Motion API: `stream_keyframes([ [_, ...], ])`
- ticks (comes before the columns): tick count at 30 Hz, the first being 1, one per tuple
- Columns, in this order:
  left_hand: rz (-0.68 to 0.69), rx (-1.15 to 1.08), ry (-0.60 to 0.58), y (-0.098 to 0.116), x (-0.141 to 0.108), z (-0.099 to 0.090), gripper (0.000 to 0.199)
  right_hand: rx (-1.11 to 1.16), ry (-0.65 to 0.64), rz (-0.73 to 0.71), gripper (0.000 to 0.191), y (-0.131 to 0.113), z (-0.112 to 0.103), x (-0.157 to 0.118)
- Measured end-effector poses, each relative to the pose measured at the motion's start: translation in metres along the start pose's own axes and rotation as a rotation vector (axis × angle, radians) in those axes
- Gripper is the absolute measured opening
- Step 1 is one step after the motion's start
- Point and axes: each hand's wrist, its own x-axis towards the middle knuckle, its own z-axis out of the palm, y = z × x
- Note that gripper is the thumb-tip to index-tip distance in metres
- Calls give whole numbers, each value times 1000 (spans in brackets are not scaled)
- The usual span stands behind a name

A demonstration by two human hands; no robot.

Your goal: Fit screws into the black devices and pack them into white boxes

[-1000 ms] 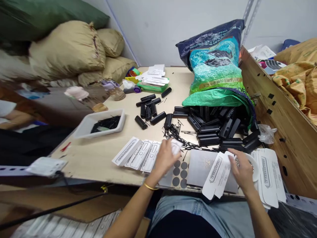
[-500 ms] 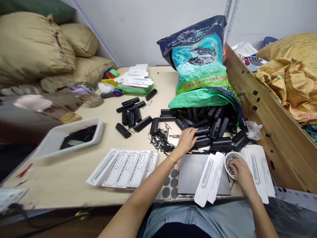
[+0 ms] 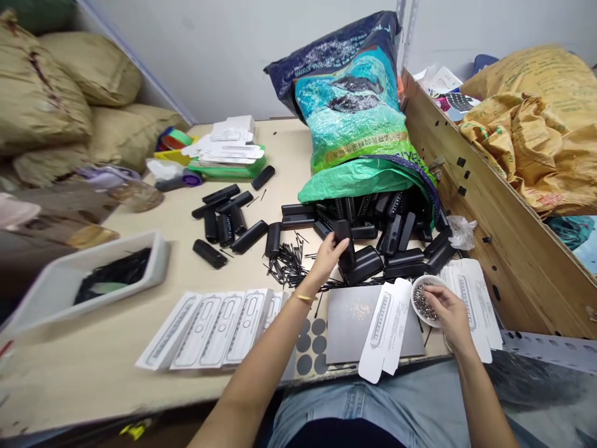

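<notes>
A black plastic case (image 3: 344, 238) is gripped upright in my left hand (image 3: 328, 256), at the front edge of the pile of black cases (image 3: 407, 264). Thin black pins (image 3: 288, 264) lie scattered left of that hand. My right hand (image 3: 450, 313) has its fingertips pinched together over a white bowl (image 3: 418, 317) of small metal parts (image 3: 423, 298); whatever is between the fingertips is too small to make out. Folded printed cards (image 3: 383, 320) lie on a grey sheet (image 3: 342, 342) between my forearms.
A colourful sack (image 3: 357, 118) stands behind the pile, by a wooden board (image 3: 471, 205). Printed boxes (image 3: 212, 330) and a white tray (image 3: 161, 264) are at the left. More printed cards (image 3: 480, 305) lie right of the bowl. A green tray (image 3: 228, 169) holds paper pieces.
My left hand has taken hold of a black case and raised it upright. My right hand is still at the bowl, its fingers drawn together. The view has shifted to the right.
</notes>
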Motion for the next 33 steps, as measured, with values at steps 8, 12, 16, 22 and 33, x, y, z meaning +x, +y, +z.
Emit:
stream_keyframes([
  [8,-363,-943,177,9,-83,11,23,301,-128,37,26,-41,81,-7],
  [12,-418,-1099,274,2,-86,15,12,233,-91,-5,24,-59,108,-22],
  [16,-433,-1138,265,-1,-87,14,13,35,-44,-179,20,-69,118,-34],
  [22,-424,-1128,245,1,-90,13,14,-206,26,-449,17,-66,123,-33],
  [33,-368,-1072,265,5,-94,18,26,-118,37,-423,16,-56,134,-43],
])
